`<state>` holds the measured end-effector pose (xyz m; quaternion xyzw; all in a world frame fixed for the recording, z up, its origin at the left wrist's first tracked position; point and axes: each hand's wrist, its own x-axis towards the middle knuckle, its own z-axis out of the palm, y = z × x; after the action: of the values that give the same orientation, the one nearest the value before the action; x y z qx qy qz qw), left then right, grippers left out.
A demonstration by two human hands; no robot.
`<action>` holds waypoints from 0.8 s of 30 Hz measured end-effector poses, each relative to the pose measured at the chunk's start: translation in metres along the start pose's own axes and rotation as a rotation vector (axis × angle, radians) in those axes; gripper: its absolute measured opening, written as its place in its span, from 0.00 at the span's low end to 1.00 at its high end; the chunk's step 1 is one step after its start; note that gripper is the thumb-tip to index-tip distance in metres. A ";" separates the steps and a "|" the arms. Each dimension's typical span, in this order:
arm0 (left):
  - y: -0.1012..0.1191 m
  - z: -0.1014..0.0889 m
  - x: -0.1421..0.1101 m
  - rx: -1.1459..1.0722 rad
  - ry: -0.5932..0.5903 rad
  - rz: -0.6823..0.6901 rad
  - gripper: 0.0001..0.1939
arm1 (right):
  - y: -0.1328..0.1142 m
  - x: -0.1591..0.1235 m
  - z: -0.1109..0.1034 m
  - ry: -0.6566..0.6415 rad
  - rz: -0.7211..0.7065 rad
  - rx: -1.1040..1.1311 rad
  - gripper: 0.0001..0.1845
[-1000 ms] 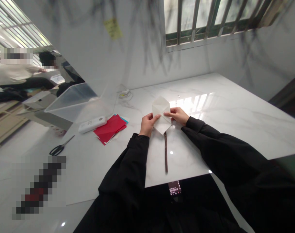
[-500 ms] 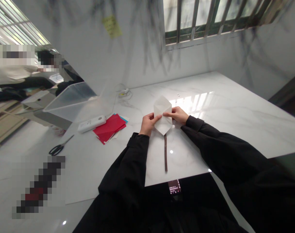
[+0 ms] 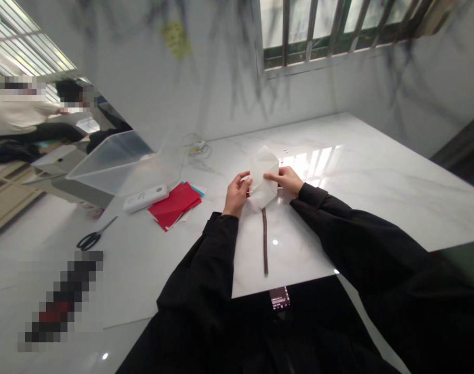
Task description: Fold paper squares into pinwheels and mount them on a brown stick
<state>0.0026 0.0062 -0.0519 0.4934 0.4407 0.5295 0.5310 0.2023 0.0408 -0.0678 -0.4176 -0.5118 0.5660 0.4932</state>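
A folded white paper [image 3: 264,176] is held just above the white marble table [image 3: 377,187] in front of me. My left hand [image 3: 236,193] pinches its left side with thumb and fingers. My right hand [image 3: 287,180] holds its right side, the forefinger pressed across the fold. A thin brown stick [image 3: 264,240] lies on the table directly below the paper, running toward me. Both arms wear black sleeves.
Red and blue paper sheets [image 3: 173,204] lie left of my hands, beside a white remote-like box [image 3: 145,198]. Black scissors [image 3: 92,237] sit further left. A clear plastic bin [image 3: 116,161] stands behind them. Two people are at the far left. A barred window is above.
The paper's upper flap has been folded down and the piece now looks shorter. Both hands shifted slightly upward and away from me with it.
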 end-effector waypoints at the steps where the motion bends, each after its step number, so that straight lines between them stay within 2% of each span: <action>1: 0.001 -0.001 0.001 0.007 0.017 0.000 0.22 | -0.001 0.001 -0.001 0.053 0.006 0.008 0.28; 5: 0.000 -0.005 0.001 0.152 0.017 0.100 0.28 | -0.005 0.005 -0.007 0.245 0.055 0.052 0.24; 8: -0.002 -0.003 -0.002 0.289 -0.046 0.204 0.33 | -0.006 0.005 -0.008 0.305 0.089 0.110 0.21; 14: -0.002 0.005 -0.009 0.344 -0.116 0.284 0.27 | -0.004 0.001 -0.001 0.251 0.055 0.112 0.23; 19: 0.001 0.005 -0.011 0.414 -0.077 0.319 0.21 | 0.002 0.000 0.001 0.199 -0.009 0.009 0.26; 24: -0.002 0.005 -0.010 0.391 -0.015 0.309 0.19 | 0.001 -0.003 0.005 0.150 -0.030 -0.016 0.26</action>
<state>0.0072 -0.0037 -0.0535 0.6523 0.4500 0.5053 0.3415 0.1977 0.0375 -0.0683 -0.4549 -0.4840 0.5217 0.5353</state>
